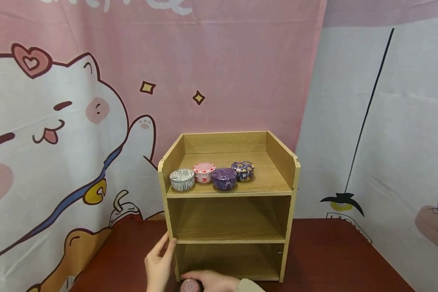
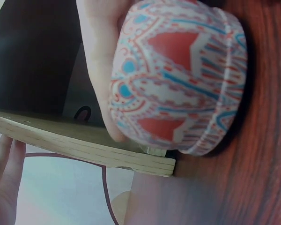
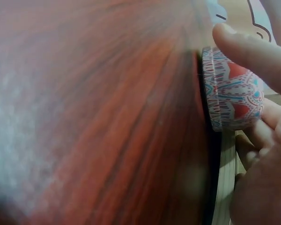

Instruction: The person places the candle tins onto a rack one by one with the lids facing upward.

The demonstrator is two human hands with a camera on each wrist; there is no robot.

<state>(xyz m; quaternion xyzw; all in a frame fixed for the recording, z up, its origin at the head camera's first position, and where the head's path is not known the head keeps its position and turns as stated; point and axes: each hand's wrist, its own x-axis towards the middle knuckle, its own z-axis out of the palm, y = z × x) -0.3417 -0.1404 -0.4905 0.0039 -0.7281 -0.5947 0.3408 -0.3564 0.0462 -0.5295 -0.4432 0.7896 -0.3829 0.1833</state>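
Observation:
A wooden shelf unit [image 1: 226, 241] stands on the table. My left hand [image 1: 158, 263] holds its left side panel, thumb at the front edge and fingers against the outer face. Low at the unit's front left corner, my right hand [image 1: 216, 280] grips a small round tin [image 1: 190, 285] with a red, white and blue pattern. In the right wrist view the thumb and fingers are around that tin [image 3: 234, 91], which is right at the tabletop; whether it touches is unclear. The left wrist view shows the tin [image 2: 178, 79] close up beside the panel's bottom end [image 2: 150, 164].
On the top shelf sit a zebra-striped tin [image 1: 182, 180], a pink heart tin [image 1: 204, 173], a purple tin [image 1: 224, 179] and a dark floral tin [image 1: 243, 171]. Raised panels edge that shelf at the sides and back. A printed curtain [image 1: 241, 73] hangs behind the dark red table [image 1: 332, 255].

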